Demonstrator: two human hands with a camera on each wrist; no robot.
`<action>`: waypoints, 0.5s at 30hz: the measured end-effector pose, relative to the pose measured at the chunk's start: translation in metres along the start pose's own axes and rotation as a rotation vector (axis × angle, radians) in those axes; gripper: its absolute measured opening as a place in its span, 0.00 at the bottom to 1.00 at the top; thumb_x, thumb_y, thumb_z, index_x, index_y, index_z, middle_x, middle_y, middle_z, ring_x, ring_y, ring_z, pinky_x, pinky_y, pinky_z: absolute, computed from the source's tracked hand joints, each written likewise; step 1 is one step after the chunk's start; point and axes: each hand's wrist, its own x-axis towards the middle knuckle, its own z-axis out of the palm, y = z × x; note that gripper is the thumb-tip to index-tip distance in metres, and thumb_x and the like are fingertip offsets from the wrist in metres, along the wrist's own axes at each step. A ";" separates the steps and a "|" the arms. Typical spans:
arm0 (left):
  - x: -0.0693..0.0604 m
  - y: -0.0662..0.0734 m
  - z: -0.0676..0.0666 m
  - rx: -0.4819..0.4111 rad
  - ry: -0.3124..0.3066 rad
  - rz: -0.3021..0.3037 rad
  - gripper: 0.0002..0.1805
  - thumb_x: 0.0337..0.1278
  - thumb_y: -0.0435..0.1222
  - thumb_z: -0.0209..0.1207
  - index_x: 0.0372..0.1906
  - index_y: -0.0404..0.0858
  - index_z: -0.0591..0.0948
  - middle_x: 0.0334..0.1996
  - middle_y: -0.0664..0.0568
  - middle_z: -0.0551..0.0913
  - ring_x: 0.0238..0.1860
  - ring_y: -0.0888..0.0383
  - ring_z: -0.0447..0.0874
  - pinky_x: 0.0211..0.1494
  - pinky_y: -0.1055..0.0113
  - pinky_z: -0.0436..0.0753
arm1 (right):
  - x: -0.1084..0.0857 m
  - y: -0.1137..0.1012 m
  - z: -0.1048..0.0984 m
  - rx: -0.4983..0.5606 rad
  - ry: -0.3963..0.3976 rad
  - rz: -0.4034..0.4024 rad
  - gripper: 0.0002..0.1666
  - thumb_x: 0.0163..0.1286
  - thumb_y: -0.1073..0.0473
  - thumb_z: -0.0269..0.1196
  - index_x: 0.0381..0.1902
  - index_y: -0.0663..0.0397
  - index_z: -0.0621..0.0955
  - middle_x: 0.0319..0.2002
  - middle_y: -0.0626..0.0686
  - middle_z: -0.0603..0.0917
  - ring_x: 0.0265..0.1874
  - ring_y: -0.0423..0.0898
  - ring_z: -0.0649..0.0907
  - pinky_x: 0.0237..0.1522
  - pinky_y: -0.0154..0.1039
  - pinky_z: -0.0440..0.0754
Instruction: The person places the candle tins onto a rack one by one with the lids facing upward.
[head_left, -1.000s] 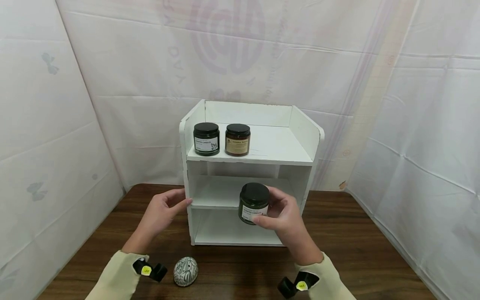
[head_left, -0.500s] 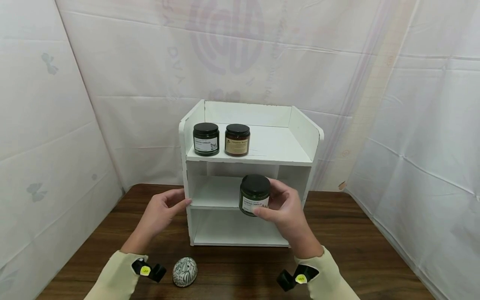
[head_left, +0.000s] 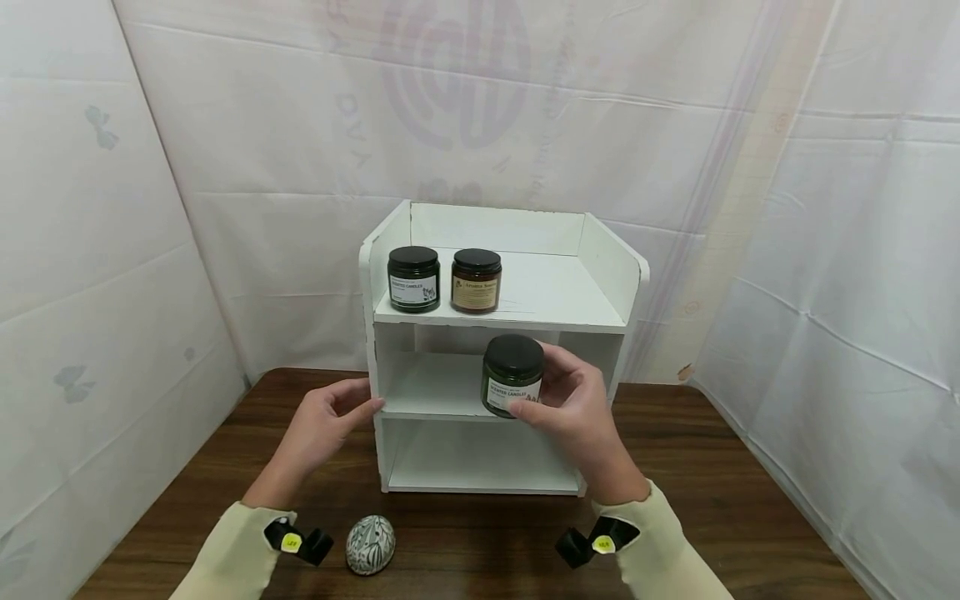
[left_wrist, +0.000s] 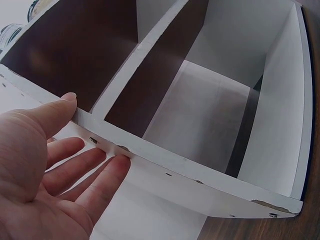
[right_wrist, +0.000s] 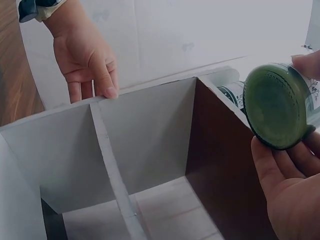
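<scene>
The right hand (head_left: 579,408) is holding a candle jar (head_left: 513,375), its thumb pressing on the label and its fingers reaching round the far side, so the jar is sitting just left of the palm. Its axis is running upright, lid uppermost. It is hanging in front of the middle opening of the white shelf (head_left: 555,292), lower than the brown jar (head_left: 476,285) and a little right of it; I can't tell quite how far out. The left hand (head_left: 322,427) is well apart from the held jar, pinching the front edge of the shelf's left side.

I'm counting three jars: the held one, plus the brown jar and a green jar (head_left: 413,283) standing side by side up top. One patterned stone (head_left: 371,545) is lying on the single table (head_left: 712,467).
</scene>
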 end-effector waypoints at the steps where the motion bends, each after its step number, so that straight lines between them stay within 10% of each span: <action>1: 0.000 0.000 0.000 0.001 -0.001 0.000 0.31 0.65 0.55 0.65 0.65 0.40 0.80 0.59 0.44 0.85 0.57 0.48 0.85 0.49 0.69 0.82 | 0.001 -0.001 0.000 -0.009 0.005 0.004 0.34 0.56 0.69 0.76 0.62 0.64 0.79 0.52 0.49 0.87 0.49 0.45 0.85 0.55 0.37 0.84; 15: 0.001 -0.001 0.001 0.003 0.002 -0.001 0.32 0.64 0.56 0.65 0.65 0.40 0.80 0.59 0.44 0.86 0.57 0.48 0.85 0.50 0.67 0.84 | 0.014 -0.008 -0.005 -0.060 0.023 0.028 0.35 0.55 0.71 0.75 0.62 0.62 0.79 0.52 0.48 0.87 0.51 0.46 0.85 0.56 0.37 0.84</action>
